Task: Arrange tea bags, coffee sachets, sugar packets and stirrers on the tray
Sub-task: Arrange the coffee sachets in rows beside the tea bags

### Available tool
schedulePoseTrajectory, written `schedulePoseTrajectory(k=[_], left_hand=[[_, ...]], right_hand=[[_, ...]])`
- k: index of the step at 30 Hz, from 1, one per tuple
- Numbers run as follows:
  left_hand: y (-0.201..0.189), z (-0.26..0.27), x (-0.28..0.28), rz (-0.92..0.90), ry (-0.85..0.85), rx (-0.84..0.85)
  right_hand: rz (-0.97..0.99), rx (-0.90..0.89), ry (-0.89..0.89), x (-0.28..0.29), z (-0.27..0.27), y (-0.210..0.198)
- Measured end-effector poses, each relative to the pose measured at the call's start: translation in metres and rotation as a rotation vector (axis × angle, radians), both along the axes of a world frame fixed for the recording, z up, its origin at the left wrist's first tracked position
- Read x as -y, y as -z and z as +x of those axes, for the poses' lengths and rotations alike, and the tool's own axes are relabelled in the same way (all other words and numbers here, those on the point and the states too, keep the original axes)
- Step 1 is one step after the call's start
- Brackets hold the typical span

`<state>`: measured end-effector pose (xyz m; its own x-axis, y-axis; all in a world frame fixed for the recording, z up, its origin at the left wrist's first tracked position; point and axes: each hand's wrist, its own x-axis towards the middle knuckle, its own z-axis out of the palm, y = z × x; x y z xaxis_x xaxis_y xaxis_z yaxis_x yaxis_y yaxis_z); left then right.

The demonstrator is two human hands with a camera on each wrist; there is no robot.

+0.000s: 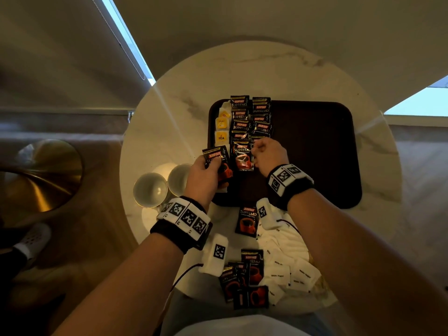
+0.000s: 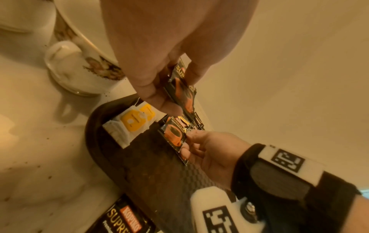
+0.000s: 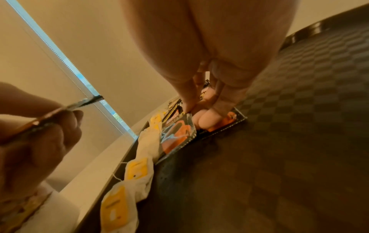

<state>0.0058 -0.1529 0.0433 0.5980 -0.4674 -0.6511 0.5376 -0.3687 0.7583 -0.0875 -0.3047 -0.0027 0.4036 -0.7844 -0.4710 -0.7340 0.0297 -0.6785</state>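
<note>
Marble-patterned round bench carries a dark tray with a checkered surface. On the tray's left edge: a column of yellow-tagged tea bags. Just right of them: two columns of black coffee sachets, overlapping one another.

Left hand: fingers curled round a small stack of coffee sachets, the held sachets, raised above the tray's near-left corner. Left wrist view shows thumb and fingers pinching them.

Right hand: fingers bent down, tips on the nearest sachet at the near end of the left column and on the one beside it. Whether it pinches or only presses the sachet, cannot tell.

Off the tray, on the bench's near side: loose coffee sachets and a heap of white sugar packets. Two white cups stand left of the tray, touching each other.
</note>
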Motion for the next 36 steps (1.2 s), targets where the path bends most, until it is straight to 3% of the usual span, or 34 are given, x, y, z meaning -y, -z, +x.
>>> schedulePoseTrajectory(k=[8, 11, 17, 20, 24, 32, 36], left_hand=[[0.000, -0.004, -0.004, -0.035, 0.064, 0.031], [0.000, -0.007, -0.001, -0.045, 0.094, 0.074], [0.004, -0.025, 0.020, -0.021, 0.234, 0.150], [0.007, -0.037, 0.025, 0.011, 0.286, 0.172], [0.012, -0.046, 0.017, 0.085, 0.347, 0.147], [0.021, -0.047, -0.027, 0.236, 0.567, 0.222], [0.026, -0.054, -0.045, 0.366, 0.721, 0.376]], right_hand=[[-0.067, -0.094, 0.002, -0.001, 0.007, -0.009], [-0.012, 0.052, 0.051, -0.008, -0.010, -0.028], [0.247, 0.323, -0.026, -0.036, -0.045, -0.051], [0.189, 0.255, 0.043, -0.027, -0.055, -0.042], [0.006, 0.022, 0.077, -0.004, -0.059, -0.021], [-0.055, -0.087, 0.055, 0.003, -0.041, 0.000], [-0.086, -0.116, 0.045, -0.004, -0.049, -0.005]])
